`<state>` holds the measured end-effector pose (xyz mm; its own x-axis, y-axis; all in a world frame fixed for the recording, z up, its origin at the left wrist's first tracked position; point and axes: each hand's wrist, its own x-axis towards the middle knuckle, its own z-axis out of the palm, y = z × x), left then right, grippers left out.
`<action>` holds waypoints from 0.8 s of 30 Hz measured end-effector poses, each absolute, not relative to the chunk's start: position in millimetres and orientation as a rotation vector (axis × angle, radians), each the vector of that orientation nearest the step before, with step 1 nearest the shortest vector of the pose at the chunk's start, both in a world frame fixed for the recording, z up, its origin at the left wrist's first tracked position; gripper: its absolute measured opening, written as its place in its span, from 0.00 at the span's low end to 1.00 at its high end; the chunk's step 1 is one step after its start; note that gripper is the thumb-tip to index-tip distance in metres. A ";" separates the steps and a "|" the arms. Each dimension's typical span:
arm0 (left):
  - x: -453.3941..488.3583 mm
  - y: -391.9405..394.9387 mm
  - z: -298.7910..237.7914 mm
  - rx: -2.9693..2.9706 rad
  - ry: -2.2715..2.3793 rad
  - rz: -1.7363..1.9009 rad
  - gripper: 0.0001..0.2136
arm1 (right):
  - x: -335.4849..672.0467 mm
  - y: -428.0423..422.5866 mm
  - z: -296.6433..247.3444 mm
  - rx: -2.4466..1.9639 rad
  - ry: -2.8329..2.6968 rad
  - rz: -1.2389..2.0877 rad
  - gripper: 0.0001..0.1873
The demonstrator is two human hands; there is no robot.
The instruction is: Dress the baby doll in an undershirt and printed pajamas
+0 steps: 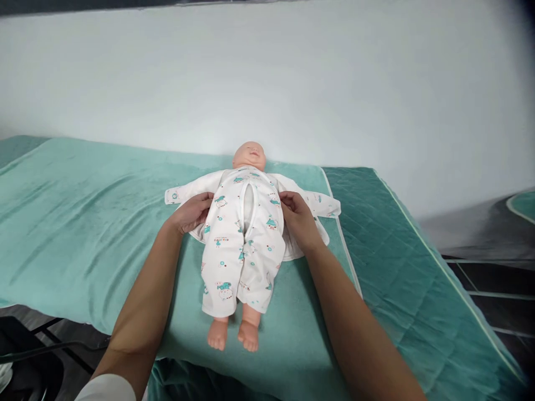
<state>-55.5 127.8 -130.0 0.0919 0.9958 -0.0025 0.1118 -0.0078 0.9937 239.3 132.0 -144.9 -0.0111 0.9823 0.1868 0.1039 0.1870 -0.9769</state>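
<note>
A baby doll [249, 155] lies on its back on a teal towel [92, 223], head towards the wall and bare feet towards me. It wears a white printed romper [244, 245] whose front gapes open down the chest. My left hand [193, 213] grips the romper's edge at the doll's side under its arm, fingers curled. My right hand [296, 216] holds the opposite edge of the romper in the same way. The doll's sleeves spread out flat to both sides.
The towel covers a bed with a teal quilted cover [401, 262] showing at the right. A pale wall [267, 83] runs behind the bed. Dark floor and a black frame [50, 345] lie below the bed's near edge at the left.
</note>
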 end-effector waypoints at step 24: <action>-38.2 135.5 -133.5 1.149 1.199 1.209 0.12 | 236.0 146.0 -154.1 -1.383 -1.531 0.939 0.15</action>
